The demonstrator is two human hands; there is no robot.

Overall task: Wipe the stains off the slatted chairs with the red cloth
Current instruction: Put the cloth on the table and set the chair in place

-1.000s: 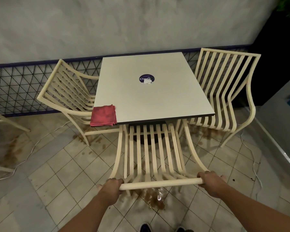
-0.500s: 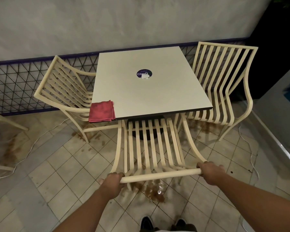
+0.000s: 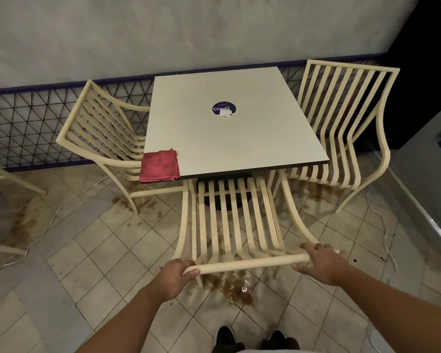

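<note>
The left hand (image 3: 175, 276) and right hand (image 3: 318, 263) grip the top rail of the chair (image 3: 229, 225) at the near edge of the counter (image 3: 227, 138), apparently positioning it, not yet wiping. The red cloth (image 3: 159, 166) lies on the counter's near-left corner; picking it up likely comes next.

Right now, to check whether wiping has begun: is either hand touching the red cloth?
Apart. The head view shows the red cloth on the table corner, while the left hand and right hand hold the near chair's top rail.
</note>
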